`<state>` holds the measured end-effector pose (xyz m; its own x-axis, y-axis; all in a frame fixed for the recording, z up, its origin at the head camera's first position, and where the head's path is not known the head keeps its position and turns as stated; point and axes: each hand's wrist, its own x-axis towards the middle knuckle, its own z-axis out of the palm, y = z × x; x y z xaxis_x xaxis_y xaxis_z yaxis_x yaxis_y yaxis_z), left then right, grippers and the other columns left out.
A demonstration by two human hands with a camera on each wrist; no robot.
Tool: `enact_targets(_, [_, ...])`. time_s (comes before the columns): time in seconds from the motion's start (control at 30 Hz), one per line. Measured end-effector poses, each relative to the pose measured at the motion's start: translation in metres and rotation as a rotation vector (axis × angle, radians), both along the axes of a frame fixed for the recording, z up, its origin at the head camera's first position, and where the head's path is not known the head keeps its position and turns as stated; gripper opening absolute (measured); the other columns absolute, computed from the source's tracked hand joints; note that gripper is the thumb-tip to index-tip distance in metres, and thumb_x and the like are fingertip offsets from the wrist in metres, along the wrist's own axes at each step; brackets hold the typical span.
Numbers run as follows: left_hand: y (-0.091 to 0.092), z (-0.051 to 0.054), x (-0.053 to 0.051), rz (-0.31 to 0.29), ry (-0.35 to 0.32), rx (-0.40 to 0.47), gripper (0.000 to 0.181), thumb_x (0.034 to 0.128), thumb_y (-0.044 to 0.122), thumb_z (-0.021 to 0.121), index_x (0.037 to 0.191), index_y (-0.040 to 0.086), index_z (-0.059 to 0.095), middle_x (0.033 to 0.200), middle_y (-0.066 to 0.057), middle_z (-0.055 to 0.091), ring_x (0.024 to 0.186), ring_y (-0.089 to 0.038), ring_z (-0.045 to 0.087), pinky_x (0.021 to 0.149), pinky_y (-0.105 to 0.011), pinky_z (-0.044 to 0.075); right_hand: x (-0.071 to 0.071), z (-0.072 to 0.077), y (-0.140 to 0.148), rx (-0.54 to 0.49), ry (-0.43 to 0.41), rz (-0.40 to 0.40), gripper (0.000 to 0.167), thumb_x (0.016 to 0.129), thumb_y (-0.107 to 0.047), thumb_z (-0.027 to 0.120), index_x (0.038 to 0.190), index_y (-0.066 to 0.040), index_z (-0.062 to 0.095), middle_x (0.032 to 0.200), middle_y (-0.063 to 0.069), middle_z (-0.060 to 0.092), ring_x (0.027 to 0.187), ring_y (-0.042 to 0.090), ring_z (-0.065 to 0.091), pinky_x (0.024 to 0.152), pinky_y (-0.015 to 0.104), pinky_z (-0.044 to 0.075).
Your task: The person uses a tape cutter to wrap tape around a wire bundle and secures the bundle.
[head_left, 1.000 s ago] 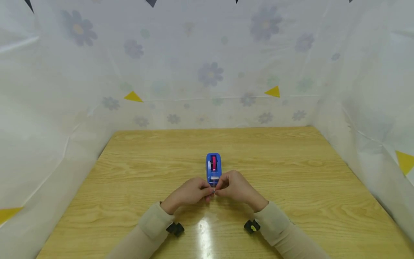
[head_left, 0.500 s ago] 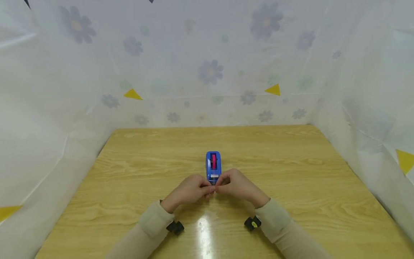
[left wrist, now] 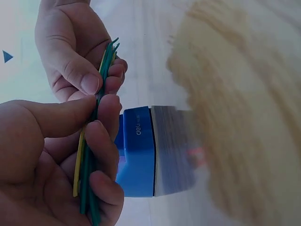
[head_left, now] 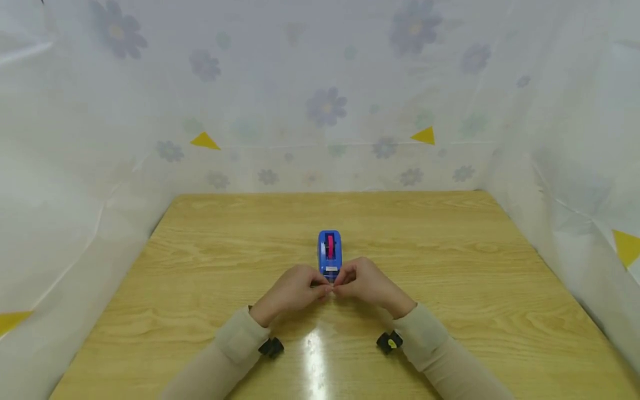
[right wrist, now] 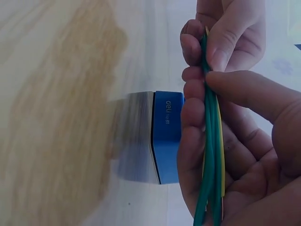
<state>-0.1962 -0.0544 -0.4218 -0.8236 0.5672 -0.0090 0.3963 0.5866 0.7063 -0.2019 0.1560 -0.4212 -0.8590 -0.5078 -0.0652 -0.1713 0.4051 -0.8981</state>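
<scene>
Wires (left wrist: 86, 169), green and yellow, lie in a thin bundle between the two hands in the left wrist view. The left hand (left wrist: 51, 169) has its grip on the lower length, with the thumb pressed against the bundle and the fingers curled round behind it. The right hand (left wrist: 75, 52) pinches the upper part, its thumb close to the left thumb; green ends poke out past it. Just beside the bundle is a blue dispenser (left wrist: 136, 160) with "deli" on its side.

In the right wrist view, the right hand's grip is also clenched on the wires, thumb on one side and curled fingers on the other, while the lower ends hang out below. The left hand holds the far end.

In the head view, both hands meet at the fingertips by the near end of the dispenser, which stands on the wooden surface (head_left: 225, 239) and carries a pink reel (head_left: 330, 246). The wires are too small to make out there. Pale sleeves (head_left: 242, 336) cover the forearms, and flowered sheeting (head_left: 280, 83) with yellow triangles (head_left: 424, 135) encloses the surface.
</scene>
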Motion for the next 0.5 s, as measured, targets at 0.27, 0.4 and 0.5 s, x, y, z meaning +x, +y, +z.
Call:
enact_targets(0.27, [-0.001,0.002,-0.005,-0.063,-0.055,-0.022,0.028,0.1013,0.022,0.059,0.081,0.013,0.076,0.070,0.002,0.067,0.053,-0.007,0.047,0.050,-0.023,0.038,0.001,0.002,-0.001,0.036,0.044,-0.033,0.007,0.083,-0.005,0.079,0.078,-0.007,0.074,0.080,0.000,0.070,0.070,0.014,0.060,0.061,0.028,0.048])
enact_targets(0.4, [-0.001,0.005,-0.012,-0.096,-0.109,-0.035,0.033,0.1033,0.024,0.055,0.078,0.013,0.074,0.068,0.000,0.067,0.053,-0.014,0.057,0.051,-0.025,0.044,-0.002,0.003,-0.001,0.056,0.084,-0.045,0.010,0.082,-0.004,0.079,0.076,-0.009,0.073,0.080,-0.001,0.069,0.072,0.014,0.059,0.062,0.029,0.048])
enact_targets(0.5, [0.000,0.006,-0.016,-0.111,-0.112,-0.043,0.032,0.1028,0.022,0.056,0.079,0.012,0.075,0.067,0.000,0.068,0.054,-0.016,0.060,0.051,-0.026,0.046,-0.002,0.002,-0.002,0.064,0.099,-0.049,0.011,0.082,-0.004,0.079,0.075,-0.009,0.073,0.079,-0.001,0.069,0.072,0.013,0.058,0.063,0.029,0.047])
